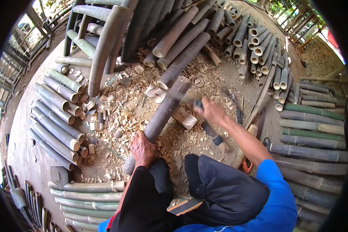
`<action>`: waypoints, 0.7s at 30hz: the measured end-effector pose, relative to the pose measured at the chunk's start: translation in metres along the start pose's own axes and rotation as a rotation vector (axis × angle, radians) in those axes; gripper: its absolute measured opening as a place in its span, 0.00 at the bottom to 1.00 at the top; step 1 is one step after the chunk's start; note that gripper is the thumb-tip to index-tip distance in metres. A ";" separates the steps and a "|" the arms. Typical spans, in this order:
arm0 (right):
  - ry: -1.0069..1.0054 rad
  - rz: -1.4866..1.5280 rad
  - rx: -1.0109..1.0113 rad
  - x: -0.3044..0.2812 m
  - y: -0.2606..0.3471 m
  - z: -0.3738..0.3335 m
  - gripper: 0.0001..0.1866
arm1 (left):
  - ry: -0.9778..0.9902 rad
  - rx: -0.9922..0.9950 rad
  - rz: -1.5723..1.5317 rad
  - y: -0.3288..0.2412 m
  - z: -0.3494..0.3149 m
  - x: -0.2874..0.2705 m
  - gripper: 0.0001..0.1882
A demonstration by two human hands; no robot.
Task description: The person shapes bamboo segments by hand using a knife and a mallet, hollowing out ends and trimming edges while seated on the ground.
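A dark bamboo pole (pixel 164 110) slants away from me, its near end by my left knee and its far end raised over the chip-strewn ground. My left hand (pixel 143 149) is closed around its near part. My right hand (pixel 213 112) grips the dark handle of a knife (pixel 198 103). Its blade is smeared by motion and crosses the pole near the far end. Beneath and beside the pole lie a pale wood block (pixel 185 118) and another block (pixel 155 92). A dark-banded tool with a wooden end (pixel 219 143) lies right of my feet.
Cut bamboo lengths lie stacked at left (pixel 56 127), front left (pixel 91 196), far right (pixel 261 46) and right (pixel 313 147). A bamboo frame (pixel 104 46) stands at the far left. An orange-handled tool (pixel 247 165) lies by my right arm. Wood chips (pixel 123 112) cover the ground.
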State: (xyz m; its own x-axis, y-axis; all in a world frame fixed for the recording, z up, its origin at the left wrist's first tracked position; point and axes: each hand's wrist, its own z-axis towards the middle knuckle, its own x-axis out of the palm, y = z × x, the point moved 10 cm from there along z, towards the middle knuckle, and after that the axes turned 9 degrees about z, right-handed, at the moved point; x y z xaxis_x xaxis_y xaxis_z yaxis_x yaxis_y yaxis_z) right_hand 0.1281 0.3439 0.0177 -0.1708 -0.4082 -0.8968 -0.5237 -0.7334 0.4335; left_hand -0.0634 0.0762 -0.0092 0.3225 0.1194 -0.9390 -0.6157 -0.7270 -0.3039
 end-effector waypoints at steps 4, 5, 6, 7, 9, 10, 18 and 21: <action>-0.336 0.330 0.592 -0.052 -0.101 0.007 0.29 | -0.064 0.022 0.017 -0.008 -0.003 0.001 0.31; -0.335 0.344 0.586 -0.050 -0.081 0.008 0.29 | -0.070 0.018 0.030 -0.004 0.000 0.001 0.31; -0.128 0.291 0.465 -0.030 -0.034 0.014 0.29 | -0.099 0.007 0.062 0.004 -0.003 -0.002 0.32; 0.071 0.227 0.350 -0.007 -0.002 0.007 0.29 | -0.122 0.007 0.082 0.007 -0.006 -0.001 0.32; 0.021 0.086 0.038 -0.011 0.022 0.000 0.29 | -0.142 0.020 0.076 -0.005 -0.011 0.002 0.33; -0.035 0.266 0.271 -0.022 -0.008 0.006 0.29 | -0.154 0.033 0.081 -0.010 -0.013 0.002 0.33; 0.039 0.027 0.179 -0.011 0.002 0.012 0.26 | -0.219 0.032 0.171 -0.005 -0.021 0.009 0.34; -0.091 0.284 0.511 -0.030 -0.084 0.019 0.27 | -0.191 0.055 0.138 -0.013 -0.018 0.012 0.37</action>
State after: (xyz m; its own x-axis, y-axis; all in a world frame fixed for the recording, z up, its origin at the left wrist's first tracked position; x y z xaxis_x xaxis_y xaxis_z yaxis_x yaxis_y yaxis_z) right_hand 0.1616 0.4278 0.0068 -0.4223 -0.4852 -0.7657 -0.7789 -0.2380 0.5803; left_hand -0.0382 0.0747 -0.0135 0.0942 0.1511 -0.9840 -0.6843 -0.7081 -0.1743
